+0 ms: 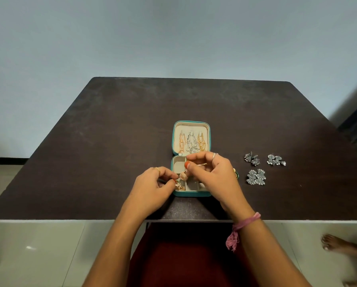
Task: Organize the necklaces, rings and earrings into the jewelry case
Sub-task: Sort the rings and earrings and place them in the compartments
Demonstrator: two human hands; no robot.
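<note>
A teal jewelry case [208, 141] lies open on the dark table [111, 141]. Its lid holds three hanging necklaces [192, 142], gold and silver. My right hand [215, 175] pinches a rose-gold dome earring [183, 176] that dangles over the case's lower compartments. My left hand [152, 187] pinches a second gold earring [179, 186] at the case's front left corner. Three pairs of silver earrings [256, 177] lie on the table to the right of the case. My right hand hides most of the lower tray.
The table's near edge [70, 219] runs just in front of the case. A wall stands behind the table. Another person's bare foot [337, 244] is on the floor at the lower right.
</note>
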